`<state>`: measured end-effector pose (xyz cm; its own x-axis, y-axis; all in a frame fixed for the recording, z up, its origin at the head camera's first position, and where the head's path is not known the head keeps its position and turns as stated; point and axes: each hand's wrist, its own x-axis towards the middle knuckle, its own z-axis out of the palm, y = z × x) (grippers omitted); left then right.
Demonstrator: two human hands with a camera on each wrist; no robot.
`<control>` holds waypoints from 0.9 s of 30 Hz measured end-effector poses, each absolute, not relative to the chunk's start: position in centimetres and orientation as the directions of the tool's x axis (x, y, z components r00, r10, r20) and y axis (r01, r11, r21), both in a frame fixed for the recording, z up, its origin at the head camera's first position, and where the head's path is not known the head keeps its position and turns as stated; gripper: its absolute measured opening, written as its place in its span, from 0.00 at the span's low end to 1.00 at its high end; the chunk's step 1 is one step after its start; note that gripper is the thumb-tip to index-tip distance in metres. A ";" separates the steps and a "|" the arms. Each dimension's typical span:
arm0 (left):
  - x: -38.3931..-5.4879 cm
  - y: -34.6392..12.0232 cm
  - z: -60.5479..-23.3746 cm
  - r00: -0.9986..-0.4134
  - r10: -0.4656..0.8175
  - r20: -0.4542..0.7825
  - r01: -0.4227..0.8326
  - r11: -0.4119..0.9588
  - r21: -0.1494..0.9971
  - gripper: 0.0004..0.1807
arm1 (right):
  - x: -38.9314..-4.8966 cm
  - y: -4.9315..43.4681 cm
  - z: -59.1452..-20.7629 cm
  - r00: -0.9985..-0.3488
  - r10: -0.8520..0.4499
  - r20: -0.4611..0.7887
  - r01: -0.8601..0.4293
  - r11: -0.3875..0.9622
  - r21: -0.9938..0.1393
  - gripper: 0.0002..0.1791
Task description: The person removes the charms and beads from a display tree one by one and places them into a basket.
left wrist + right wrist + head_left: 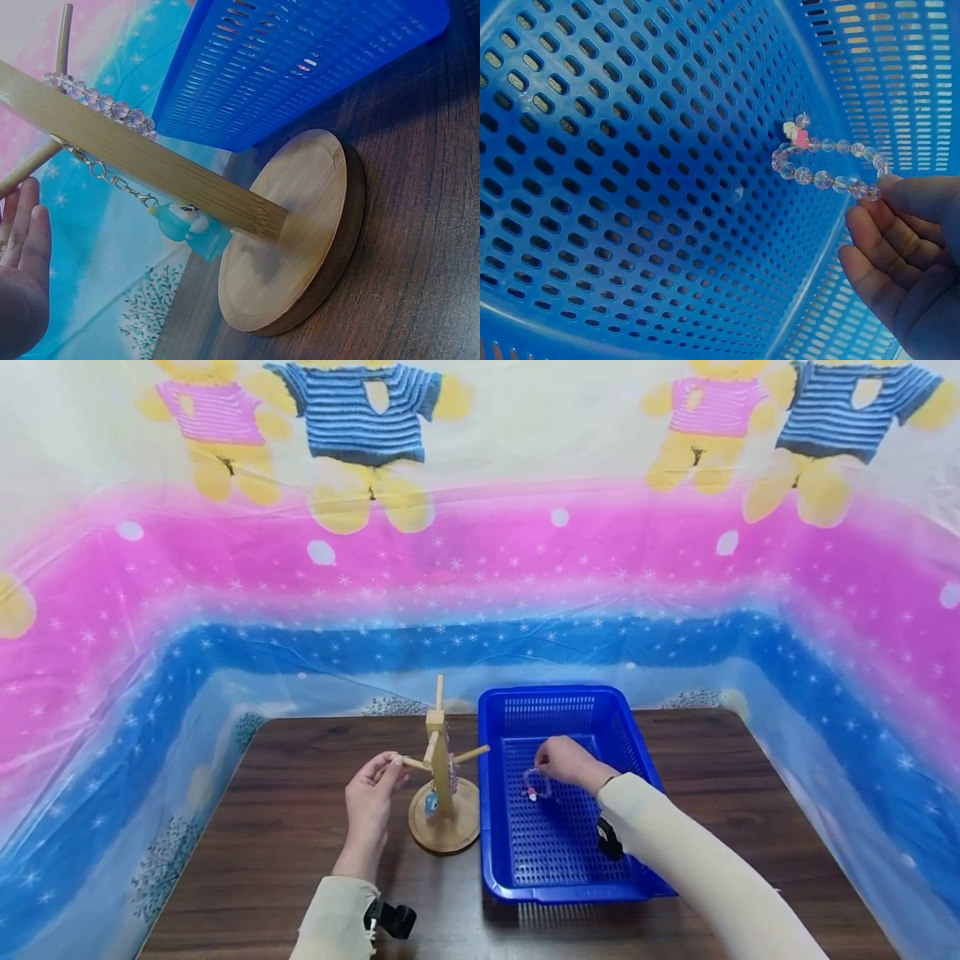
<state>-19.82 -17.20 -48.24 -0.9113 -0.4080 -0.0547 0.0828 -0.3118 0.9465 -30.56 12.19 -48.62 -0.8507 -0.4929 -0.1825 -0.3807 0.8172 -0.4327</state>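
My right hand [566,762] pinches a clear beaded bracelet [832,178] between thumb and fingers. A small pink and white charm [796,135] hangs from its far side. Both are inside the blue basket [498,881], over its slotted floor. With thumb and fingertips, my left hand [372,785] pinches the end of a left-hand peg on the wooden stand [442,777]. From the stand hang a blue figure keychain [191,229] on a metal chain and a pale pink beaded bracelet [101,103]. The stand's round base [289,255] sits on the table.
The basket stands just right of the stand on the dark wooden table [285,827], and one right-hand peg [474,753] reaches its left rim. Behind the table hangs a printed cloth [450,568] with bears and snowflakes.
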 end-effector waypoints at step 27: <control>-20.3 -17.6 -48.3 -0.917 -0.393 -0.061 0.062 -0.293 0.954 0.04 | -32.2 13.9 -50.2 -0.914 -0.347 -0.210 -0.197 0.831 -0.520 0.10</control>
